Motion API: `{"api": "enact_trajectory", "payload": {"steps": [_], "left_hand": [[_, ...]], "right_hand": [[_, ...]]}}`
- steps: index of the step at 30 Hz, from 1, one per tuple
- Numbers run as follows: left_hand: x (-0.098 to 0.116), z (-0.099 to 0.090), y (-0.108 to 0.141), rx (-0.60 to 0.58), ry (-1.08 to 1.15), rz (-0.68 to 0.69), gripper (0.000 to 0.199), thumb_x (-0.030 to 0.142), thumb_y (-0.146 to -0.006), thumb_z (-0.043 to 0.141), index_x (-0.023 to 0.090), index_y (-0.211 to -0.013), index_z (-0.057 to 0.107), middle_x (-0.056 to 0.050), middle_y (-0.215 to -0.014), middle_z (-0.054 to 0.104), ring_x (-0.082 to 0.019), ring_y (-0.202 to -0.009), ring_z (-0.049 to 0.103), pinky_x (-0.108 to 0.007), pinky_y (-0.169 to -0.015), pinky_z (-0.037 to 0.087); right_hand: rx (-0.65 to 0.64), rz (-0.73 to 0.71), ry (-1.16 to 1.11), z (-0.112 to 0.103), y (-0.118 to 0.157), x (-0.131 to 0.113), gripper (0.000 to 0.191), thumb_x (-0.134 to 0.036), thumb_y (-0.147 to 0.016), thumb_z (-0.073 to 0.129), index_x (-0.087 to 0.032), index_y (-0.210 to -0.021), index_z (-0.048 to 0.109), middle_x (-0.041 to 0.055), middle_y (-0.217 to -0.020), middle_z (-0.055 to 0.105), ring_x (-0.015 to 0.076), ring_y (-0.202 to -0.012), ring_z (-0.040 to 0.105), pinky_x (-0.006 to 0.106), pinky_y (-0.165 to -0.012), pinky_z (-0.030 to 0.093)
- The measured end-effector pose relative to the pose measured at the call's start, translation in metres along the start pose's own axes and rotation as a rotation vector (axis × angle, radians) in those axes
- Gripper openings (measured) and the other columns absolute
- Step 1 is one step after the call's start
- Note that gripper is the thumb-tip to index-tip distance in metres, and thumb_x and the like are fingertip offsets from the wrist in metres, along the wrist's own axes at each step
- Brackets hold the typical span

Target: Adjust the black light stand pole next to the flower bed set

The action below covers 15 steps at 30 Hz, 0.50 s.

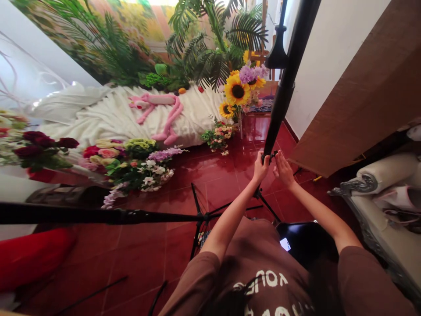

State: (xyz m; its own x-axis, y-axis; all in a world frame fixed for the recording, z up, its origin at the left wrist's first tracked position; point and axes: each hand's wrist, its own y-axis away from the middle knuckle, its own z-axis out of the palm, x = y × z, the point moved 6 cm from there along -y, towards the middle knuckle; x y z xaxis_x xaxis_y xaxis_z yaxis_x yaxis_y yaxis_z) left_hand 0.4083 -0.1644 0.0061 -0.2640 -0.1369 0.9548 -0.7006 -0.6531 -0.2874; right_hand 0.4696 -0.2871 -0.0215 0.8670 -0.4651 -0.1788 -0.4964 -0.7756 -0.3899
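A black light stand point(279, 103) rises at a slant in front of me, its legs spread on the floor below. My left hand point(261, 169) is closed around its pole, low down near a small black clamp knob point(274, 154). On the other side, my right hand point(283, 170) is raised beside the knob with its fingers stretched out. Its fingertips are close to or touching the knob; the thumb looks apart from it.
Another black stand point(144, 216) crosses at the left. Ahead, a pink plush toy point(161, 100) lies on a white-draped bed point(108, 116) edged with artificial flowers point(151, 166). A sofa point(378, 193) is on the right. A black seat-like surface point(305, 241) holds a lit phone-like screen point(285, 244).
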Motion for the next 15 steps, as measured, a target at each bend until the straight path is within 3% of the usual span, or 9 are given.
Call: {"api": "enact_trajectory", "payload": {"steps": [3, 5, 8, 12, 15], "left_hand": [[-0.001, 0.000, 0.000, -0.010, 0.005, -0.012, 0.054, 0.075, -0.082, 0.043, 0.020, -0.086, 0.045, 0.003, -0.066, 0.052, -0.010, -0.058, 0.049, -0.024, -0.059, 0.039], [-0.002, 0.000, 0.001, -0.019, 0.005, -0.014, 0.053, 0.073, -0.083, 0.043, 0.020, -0.087, 0.046, 0.004, -0.065, 0.051, -0.010, -0.057, 0.048, -0.023, -0.059, 0.039], [-0.003, 0.001, 0.002, -0.024, 0.000, -0.010, 0.050, 0.071, -0.085, 0.044, 0.020, -0.088, 0.046, 0.003, -0.067, 0.052, -0.010, -0.058, 0.049, -0.024, -0.060, 0.040], [-0.005, 0.001, 0.002, -0.012, 0.003, 0.002, 0.048, 0.068, -0.086, 0.045, 0.021, -0.091, 0.046, 0.002, -0.070, 0.056, -0.011, -0.061, 0.054, -0.025, -0.062, 0.042], [-0.006, 0.002, 0.002, -0.023, -0.003, -0.017, 0.048, 0.069, -0.086, 0.043, 0.020, -0.091, 0.046, 0.001, -0.069, 0.057, -0.011, -0.061, 0.055, -0.025, -0.062, 0.043]], "right_hand": [[-0.159, 0.056, 0.040, 0.012, 0.010, 0.013, 0.076, -0.014, -0.084, 0.049, -0.012, -0.155, 0.024, 0.0151, -0.163, 0.010, 0.0291, -0.151, 0.014, 0.053, -0.120, 0.024], [-0.140, 0.138, -0.003, 0.000, 0.005, 0.024, 0.075, -0.020, -0.084, 0.055, -0.014, -0.153, 0.026, 0.0188, -0.162, 0.015, 0.0340, -0.149, 0.020, 0.060, -0.117, 0.025], [0.121, 0.193, -0.197, -0.058, -0.028, 0.020, 0.079, -0.040, -0.090, 0.055, -0.019, -0.155, 0.017, 0.0203, -0.158, 0.026, 0.0340, -0.144, 0.033, 0.057, -0.111, 0.038], [0.335, -0.042, -0.487, -0.152, -0.101, -0.041, 0.071, -0.054, -0.095, 0.045, -0.031, -0.153, 0.012, 0.0125, -0.145, 0.044, 0.0251, -0.125, 0.056, 0.045, -0.096, 0.053], [0.478, -0.109, -0.585, -0.201, -0.147, -0.082, 0.068, -0.059, -0.094, 0.041, -0.027, -0.147, 0.014, 0.0058, -0.121, 0.056, 0.0181, -0.108, 0.064, 0.042, -0.091, 0.054]]}}
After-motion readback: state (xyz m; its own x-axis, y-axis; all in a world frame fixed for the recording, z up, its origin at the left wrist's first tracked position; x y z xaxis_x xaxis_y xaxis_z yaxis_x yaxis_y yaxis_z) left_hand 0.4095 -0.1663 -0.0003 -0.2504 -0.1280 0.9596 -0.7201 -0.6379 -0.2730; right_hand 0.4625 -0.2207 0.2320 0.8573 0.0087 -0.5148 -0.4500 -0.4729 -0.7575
